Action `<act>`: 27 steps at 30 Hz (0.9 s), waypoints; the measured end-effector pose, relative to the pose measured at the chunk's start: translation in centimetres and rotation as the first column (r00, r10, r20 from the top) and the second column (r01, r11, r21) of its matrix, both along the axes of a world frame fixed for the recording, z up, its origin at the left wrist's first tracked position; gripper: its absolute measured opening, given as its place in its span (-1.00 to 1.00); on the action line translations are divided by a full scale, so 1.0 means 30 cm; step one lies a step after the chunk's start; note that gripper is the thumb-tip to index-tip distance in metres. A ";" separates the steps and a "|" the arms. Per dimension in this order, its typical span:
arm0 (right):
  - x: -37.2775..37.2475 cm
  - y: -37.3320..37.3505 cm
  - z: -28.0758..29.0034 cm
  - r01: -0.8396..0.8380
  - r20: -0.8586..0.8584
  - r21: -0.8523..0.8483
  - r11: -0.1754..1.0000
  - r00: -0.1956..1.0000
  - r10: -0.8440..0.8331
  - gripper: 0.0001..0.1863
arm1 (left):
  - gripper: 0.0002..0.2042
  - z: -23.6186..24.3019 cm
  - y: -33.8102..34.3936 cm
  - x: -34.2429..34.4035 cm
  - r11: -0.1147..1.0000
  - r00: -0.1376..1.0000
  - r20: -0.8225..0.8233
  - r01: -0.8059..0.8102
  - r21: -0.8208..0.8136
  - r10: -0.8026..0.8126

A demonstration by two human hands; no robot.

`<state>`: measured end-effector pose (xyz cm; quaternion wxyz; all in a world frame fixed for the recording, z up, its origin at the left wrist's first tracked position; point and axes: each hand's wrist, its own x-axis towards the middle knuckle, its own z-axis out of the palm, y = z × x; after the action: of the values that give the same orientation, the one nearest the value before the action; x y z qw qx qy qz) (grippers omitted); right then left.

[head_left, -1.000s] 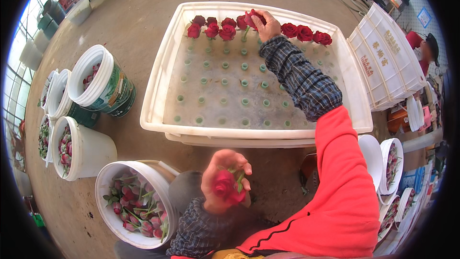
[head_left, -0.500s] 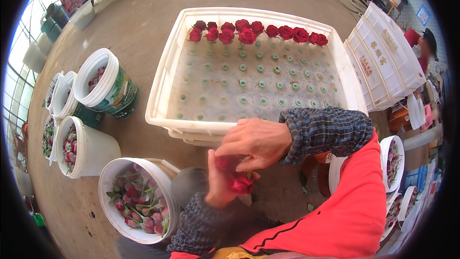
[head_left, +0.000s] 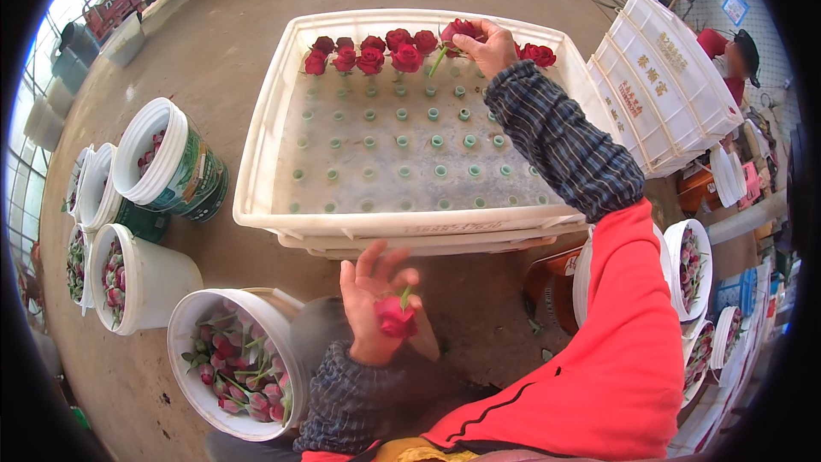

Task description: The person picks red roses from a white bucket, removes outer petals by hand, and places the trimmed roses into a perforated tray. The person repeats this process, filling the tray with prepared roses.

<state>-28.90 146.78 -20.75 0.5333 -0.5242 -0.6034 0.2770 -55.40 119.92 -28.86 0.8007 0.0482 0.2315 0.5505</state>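
My right hand (head_left: 489,48) pinches an open red rose (head_left: 460,31) over the far row of a white crate (head_left: 256,154). Its short green stem slants down to the left. Beside it stand other red roses (head_left: 371,60), in two rows along the crate's far side. Rows of small green sockets (head_left: 437,142) fill the crate floor nearer to me. In front of the crate, my left hand (head_left: 366,312) holds a second red rose (head_left: 395,320) low against the palm, stem upward, while some of its fingers are spread. That hand is slightly blurred.
A white bucket of rosebuds (head_left: 295,393) stands at the near left, with more buckets (head_left: 162,287) behind it. White crates (head_left: 667,85) are stacked to the right of the open crate. Further rosebud buckets (head_left: 691,269) line the right side. A person (head_left: 735,60) is at the far right.
My right hand has moved from beside my left hand to the crate's far row, carrying a rose. My left hand's fingers have spread, with a rose still in it. The view has shifted slightly.
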 end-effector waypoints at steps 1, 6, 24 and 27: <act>0.016 0.062 -0.048 0.041 0.021 0.008 0.999 0.999 -0.041 -0.64 | -0.47 -0.004 0.000 0.000 1.000 1.000 -0.007 -0.004 -0.012 0.003; 0.043 0.214 -0.216 0.174 0.270 0.185 0.967 0.937 -0.220 -0.57 | -0.48 -0.022 0.000 0.000 1.000 1.000 0.005 -0.002 -0.008 0.002; 0.039 0.189 -0.187 0.172 0.251 0.260 0.950 0.938 -0.239 -0.58 | -0.49 -0.023 0.005 -0.001 0.999 0.998 0.050 0.033 0.022 -0.034; 0.053 0.203 -0.199 0.158 0.232 0.253 0.954 0.948 -0.218 -0.61 | -0.49 -0.024 0.004 -0.002 0.999 0.998 0.057 0.039 0.026 -0.041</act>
<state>-27.30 152.86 -26.70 0.5321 -0.5454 -0.6424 0.0821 -55.45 120.04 -29.59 0.8173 0.0470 0.2002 0.5383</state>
